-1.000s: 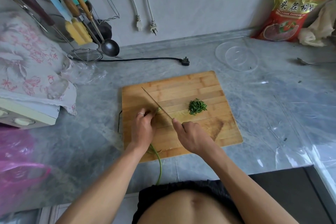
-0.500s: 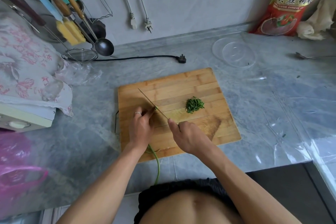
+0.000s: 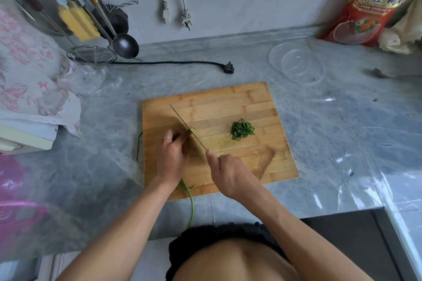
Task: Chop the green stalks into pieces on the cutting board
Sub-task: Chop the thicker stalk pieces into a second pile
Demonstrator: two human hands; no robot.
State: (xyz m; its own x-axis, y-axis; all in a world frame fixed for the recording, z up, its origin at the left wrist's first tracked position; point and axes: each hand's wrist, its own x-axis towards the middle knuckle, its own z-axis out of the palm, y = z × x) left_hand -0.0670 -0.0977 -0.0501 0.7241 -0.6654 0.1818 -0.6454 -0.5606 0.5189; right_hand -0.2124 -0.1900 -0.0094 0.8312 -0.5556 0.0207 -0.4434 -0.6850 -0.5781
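Green stalks [image 3: 191, 203] trailed uncut behind the gripping left hand [image 3: 172, 157]; a chopped pile [image 3: 242, 129] lay beyond the right hand [image 3: 230, 175]. That hand clasped the knife [image 3: 187, 126], mid-task.

I see the knife [image 3: 187, 127] has come down through the green stalks [image 3: 191, 206], leaving a fresh cut end [image 3: 192, 130] just beside the blade; my left hand [image 3: 172, 157] has slid back toward the cutting board's [image 3: 228, 98] near edge
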